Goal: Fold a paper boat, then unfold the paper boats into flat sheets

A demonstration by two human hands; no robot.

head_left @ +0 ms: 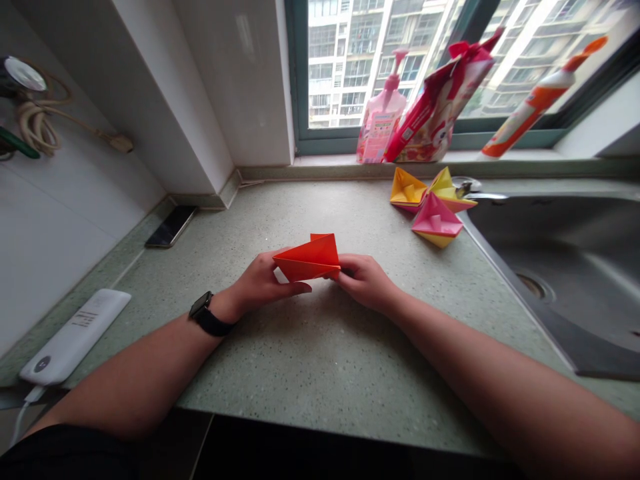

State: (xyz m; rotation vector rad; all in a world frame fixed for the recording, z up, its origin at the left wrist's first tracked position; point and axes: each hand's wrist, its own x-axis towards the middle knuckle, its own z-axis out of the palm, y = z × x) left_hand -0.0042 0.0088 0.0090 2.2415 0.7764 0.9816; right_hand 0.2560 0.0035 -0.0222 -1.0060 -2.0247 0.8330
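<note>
A folded orange-red origami paper piece is held just above the middle of the counter, between both hands. My left hand, with a black watch on its wrist, grips the left end; its thumb runs along the lower side and its other fingers are partly hidden behind the paper. My right hand pinches the lower right corner. Farther right, beside the sink, sits a cluster of folded paper pieces in yellow, orange and pink, apart from both hands.
On the speckled counter, a phone and a white power bank with a cable lie at left. A steel sink is at right. A pink pump bottle, a red pouch and an orange-white bottle stand on the sill.
</note>
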